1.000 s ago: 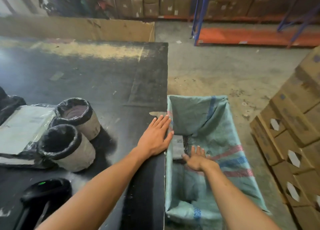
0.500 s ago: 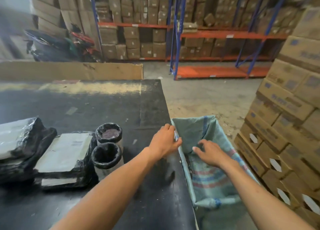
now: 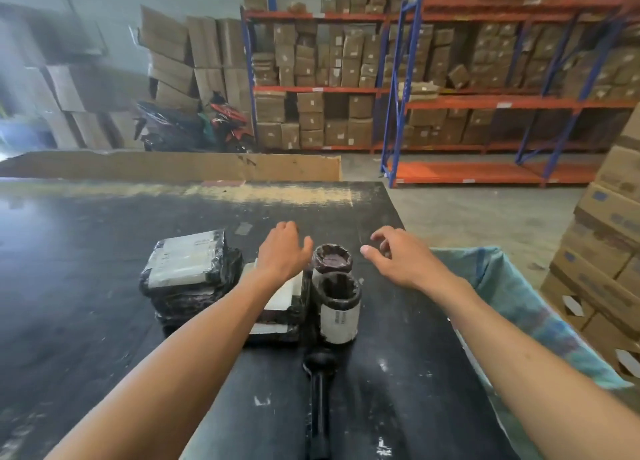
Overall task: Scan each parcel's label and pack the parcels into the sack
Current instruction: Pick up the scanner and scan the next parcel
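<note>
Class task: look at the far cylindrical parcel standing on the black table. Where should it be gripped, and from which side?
Probably around the side wall of the far cylindrical parcel, coming from its right, where the open right hand hovers. It stands upright; the near cylindrical parcel crowds its front, and the left hand and flat parcels its left.
</note>
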{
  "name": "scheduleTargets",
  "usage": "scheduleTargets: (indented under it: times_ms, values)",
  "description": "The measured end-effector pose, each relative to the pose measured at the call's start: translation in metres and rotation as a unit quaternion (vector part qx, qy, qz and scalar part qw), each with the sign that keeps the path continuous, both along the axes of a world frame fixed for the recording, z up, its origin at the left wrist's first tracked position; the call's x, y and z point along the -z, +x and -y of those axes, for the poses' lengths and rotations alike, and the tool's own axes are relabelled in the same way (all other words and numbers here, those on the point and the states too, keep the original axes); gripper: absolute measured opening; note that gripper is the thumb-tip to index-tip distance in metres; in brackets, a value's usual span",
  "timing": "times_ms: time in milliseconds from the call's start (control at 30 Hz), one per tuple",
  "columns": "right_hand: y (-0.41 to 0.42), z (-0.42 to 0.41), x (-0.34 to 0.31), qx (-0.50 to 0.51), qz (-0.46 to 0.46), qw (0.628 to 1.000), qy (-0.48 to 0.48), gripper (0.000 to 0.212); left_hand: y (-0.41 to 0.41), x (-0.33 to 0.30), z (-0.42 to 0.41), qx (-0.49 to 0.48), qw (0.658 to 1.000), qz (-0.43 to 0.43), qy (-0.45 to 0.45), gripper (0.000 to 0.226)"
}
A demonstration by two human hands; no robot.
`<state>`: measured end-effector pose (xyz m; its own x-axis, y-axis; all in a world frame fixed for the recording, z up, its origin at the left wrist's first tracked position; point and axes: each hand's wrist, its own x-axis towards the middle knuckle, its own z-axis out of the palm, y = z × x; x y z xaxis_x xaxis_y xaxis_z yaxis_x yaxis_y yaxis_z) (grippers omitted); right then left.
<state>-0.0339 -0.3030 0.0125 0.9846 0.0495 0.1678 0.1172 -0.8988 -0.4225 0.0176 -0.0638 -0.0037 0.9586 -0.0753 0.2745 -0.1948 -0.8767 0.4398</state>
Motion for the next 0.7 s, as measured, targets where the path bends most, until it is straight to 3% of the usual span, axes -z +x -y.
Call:
scheduleTargets:
  times_ms: [167,267,367,467,533,700]
  values:
    - [-0.034,-0.079,-0.004,-0.068,-0.021,0.997,0.006,0.042,-0.014,0.054,-0.062,-0.038,0.991,-0.084,0.101,0.049]
    - [-0.053,-0.107,0.019,-0.088,-0.089,0.991,-0.051,0.038,-0.022,0.084,-0.073,-0.038,0.984,-0.129,0.117,0.059]
    - [-0.068,-0.123,0.051,-0.062,-0.203,0.968,-0.137,0.057,-0.022,0.09,-0.072,-0.049,0.981,-0.15,0.116,0.065]
    - [-0.078,-0.126,0.078,0.001,-0.271,0.952,-0.145,0.081,-0.021,0.078,-0.073,-0.061,0.974,-0.203,0.075,0.076]
    - [-0.083,-0.124,0.089,0.031,-0.301,0.949,-0.085,0.085,-0.026,0.071,-0.074,-0.065,0.97,-0.223,0.066,0.08]
    - [-0.098,-0.124,0.116,0.092,-0.311,0.92,0.221,0.068,-0.035,0.071,-0.078,-0.081,0.955,-0.284,-0.014,0.091]
